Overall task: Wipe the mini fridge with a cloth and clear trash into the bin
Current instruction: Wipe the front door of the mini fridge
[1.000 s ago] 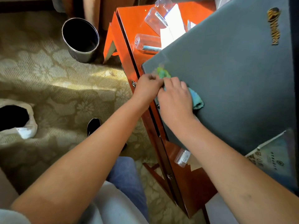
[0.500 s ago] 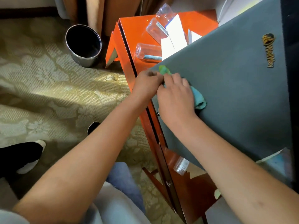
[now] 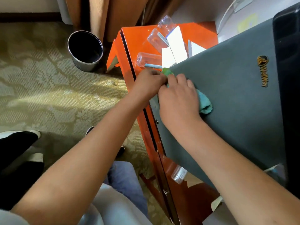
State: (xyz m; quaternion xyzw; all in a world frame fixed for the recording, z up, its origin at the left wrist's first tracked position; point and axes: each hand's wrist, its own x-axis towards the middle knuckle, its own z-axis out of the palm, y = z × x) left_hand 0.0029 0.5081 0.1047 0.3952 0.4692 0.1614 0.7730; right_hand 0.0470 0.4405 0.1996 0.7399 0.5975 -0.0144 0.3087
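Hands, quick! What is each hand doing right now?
Left hand: fingers curled, pinching the green end of the cloth at the fridge corner.
Right hand: fingers curled round the cloth, holding it against the fridge.

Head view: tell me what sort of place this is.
Probably a hotel guest room. A grey mini fridge sits on an orange-red wooden cabinet, a small metal bin stands on patterned carpet, and curtains hang behind. Empty plastic bottles lie on the cabinet.
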